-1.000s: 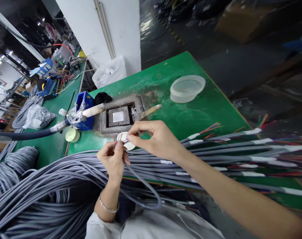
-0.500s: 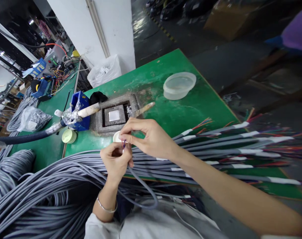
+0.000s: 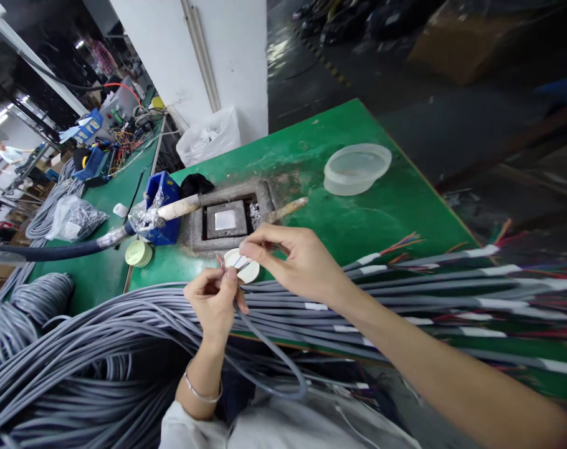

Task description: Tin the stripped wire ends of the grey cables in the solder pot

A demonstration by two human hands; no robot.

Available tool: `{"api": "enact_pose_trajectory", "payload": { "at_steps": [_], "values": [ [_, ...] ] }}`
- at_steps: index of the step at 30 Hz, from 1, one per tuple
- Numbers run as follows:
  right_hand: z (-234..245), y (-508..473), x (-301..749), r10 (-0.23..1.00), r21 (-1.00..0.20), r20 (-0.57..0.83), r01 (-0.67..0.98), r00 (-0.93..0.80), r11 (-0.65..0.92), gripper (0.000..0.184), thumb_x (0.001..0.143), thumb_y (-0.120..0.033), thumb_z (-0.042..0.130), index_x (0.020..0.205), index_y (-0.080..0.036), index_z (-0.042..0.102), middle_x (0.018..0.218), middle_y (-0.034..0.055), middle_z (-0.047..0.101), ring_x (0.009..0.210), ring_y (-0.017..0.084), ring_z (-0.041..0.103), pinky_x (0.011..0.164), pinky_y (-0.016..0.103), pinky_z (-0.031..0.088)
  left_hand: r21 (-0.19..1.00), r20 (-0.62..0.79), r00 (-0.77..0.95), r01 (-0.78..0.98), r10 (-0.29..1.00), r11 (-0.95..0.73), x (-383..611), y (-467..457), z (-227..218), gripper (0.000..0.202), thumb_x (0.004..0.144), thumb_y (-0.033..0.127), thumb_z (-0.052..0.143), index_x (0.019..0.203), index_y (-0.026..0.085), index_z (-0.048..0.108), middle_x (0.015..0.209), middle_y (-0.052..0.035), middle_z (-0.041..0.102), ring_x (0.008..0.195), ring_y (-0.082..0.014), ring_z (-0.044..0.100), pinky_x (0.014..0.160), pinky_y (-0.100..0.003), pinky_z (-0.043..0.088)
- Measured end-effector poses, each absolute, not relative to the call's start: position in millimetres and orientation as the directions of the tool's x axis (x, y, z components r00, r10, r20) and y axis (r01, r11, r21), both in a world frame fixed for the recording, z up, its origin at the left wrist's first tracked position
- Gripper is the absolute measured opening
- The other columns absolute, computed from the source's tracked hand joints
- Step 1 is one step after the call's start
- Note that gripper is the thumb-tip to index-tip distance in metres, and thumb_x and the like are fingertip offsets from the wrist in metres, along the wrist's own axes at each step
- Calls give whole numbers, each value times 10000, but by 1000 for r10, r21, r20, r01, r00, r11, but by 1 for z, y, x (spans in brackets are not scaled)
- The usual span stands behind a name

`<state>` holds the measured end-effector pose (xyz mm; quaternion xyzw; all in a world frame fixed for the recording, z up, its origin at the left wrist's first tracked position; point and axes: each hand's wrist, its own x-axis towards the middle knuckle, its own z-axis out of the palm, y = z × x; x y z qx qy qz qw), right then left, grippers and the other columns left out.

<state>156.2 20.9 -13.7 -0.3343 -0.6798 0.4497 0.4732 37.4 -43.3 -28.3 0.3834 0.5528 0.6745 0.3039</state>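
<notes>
My left hand point(image 3: 213, 299) is closed around the end of a grey cable point(image 3: 269, 349) that loops down toward my lap. Thin coloured wires point(image 3: 220, 263) stick up from that end. My right hand point(image 3: 297, 259) pinches those wire tips between thumb and forefinger, just above a small white round tub point(image 3: 247, 269) on the green bench. A silver bangle sits on my left wrist.
A large bundle of grey cables point(image 3: 101, 337) with white tape tags crosses the green bench point(image 3: 381, 212). Behind the hands sits a square solder pot point(image 3: 225, 219) with a hose nozzle point(image 3: 138, 219) and a stick point(image 3: 283, 209). A clear plastic container point(image 3: 356, 167), blue bin point(image 3: 164, 202) and tape roll point(image 3: 138, 253) stand nearby.
Both hands stay together at the cable end; my right fingers have shifted slightly along the wire tips. The view has swung a little.
</notes>
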Motion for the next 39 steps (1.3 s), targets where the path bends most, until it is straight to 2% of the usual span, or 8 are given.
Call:
{"api": "enact_pose_trajectory", "payload": {
  "at_steps": [3,6,10,17,24,31,35,39],
  "values": [
    [-15,21,156,887,-948,289,23,-361,318,231,769,-353,558,675,-169,663,668,40,680,633,153,589,587,265,425,979,178,-562,15,808,-205,36,-42,-26,352,629,407,750,510,137,559,398,27,561,210,-71,422,210,-146,294],
    [-16,20,155,856,-946,273,36,-439,321,186,749,-315,571,704,-169,678,691,41,694,634,156,599,584,269,425,980,185,-548,36,816,-198,36,-42,-27,344,653,395,734,509,137,558,401,26,562,225,-74,438,223,-148,314],
    [-17,17,152,860,-925,348,13,-372,380,179,773,-273,558,681,-163,667,685,47,679,637,148,591,604,268,424,979,184,-532,28,827,-200,38,-43,-29,322,655,364,736,514,137,557,418,26,572,234,-72,448,231,-146,328],
    [-16,16,151,858,-948,306,-43,-412,317,198,746,-304,599,617,-164,654,630,38,662,598,144,576,578,267,414,955,166,-635,-88,754,-285,38,-42,-22,338,584,360,782,507,135,542,420,38,575,198,-43,394,201,-110,251],
    [-15,18,152,887,-960,278,-130,-370,246,220,762,-336,584,741,-150,700,731,59,697,677,161,598,589,275,415,952,145,-588,-136,795,-274,36,-45,-20,325,571,330,797,502,133,547,415,33,585,182,-50,394,188,-103,238],
    [-19,14,149,848,-910,414,-113,-331,400,165,796,-246,555,681,-158,632,641,26,621,610,124,540,590,259,413,954,193,-563,-85,804,-289,41,-47,-24,319,641,332,758,493,132,558,430,13,609,191,-60,416,196,-111,257],
    [-20,12,147,855,-913,403,-79,-325,400,189,819,-255,526,663,-162,577,614,14,591,580,114,527,560,245,402,941,257,-616,-16,744,-338,45,-45,-25,312,656,335,749,506,135,564,438,15,613,200,-44,403,209,-113,267],
    [-21,9,144,853,-903,423,-72,-304,422,207,836,-252,508,647,-170,535,592,2,558,567,107,512,553,238,400,943,245,-646,-16,723,-333,47,-44,-24,336,646,346,752,494,134,541,439,17,611,203,-36,393,212,-110,263]
  ]
}}
